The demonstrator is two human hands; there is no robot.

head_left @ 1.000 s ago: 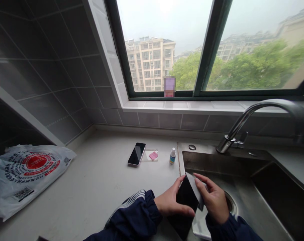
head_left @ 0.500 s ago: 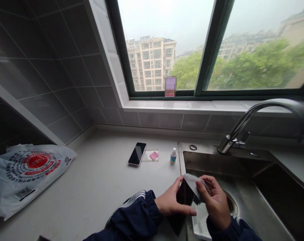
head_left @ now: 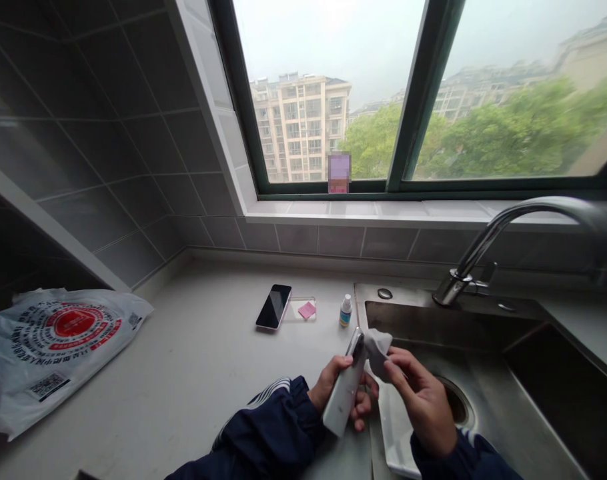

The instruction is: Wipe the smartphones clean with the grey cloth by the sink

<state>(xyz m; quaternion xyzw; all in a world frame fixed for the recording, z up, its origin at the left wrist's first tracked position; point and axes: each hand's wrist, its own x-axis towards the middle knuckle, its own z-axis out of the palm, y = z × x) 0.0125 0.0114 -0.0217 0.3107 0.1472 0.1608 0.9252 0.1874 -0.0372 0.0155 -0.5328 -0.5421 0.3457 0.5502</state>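
My left hand (head_left: 328, 383) is wrapped round a smartphone (head_left: 344, 397), tilted up over the counter's edge beside the sink. Its silvery-white back and a side edge face me; the screen is turned away. Between the thumb and fingers of my right hand (head_left: 423, 393) is a thin grey-white cloth (head_left: 377, 347), bunched close to the phone's upper edge. Whether the cloth touches the phone I cannot tell. Past my hands stands a small white-capped bottle (head_left: 345, 311). Left of it lie a clear phone case (head_left: 309, 301) with a pink cloth (head_left: 307, 310) on it and a second phone (head_left: 274, 307), its dark screen up.
To the right is a steel sink (head_left: 483, 350) with a chrome faucet (head_left: 488, 243). A white tray (head_left: 396, 433) lies at the sink's near left side. A printed plastic bag (head_left: 66, 347) rests on the counter (head_left: 193, 360) at far left. A window (head_left: 373, 93) is behind.
The phone in my left hand has turned over: its dark screen faced me before, now its pale back does. My right hand and the cloth have shifted slightly left.
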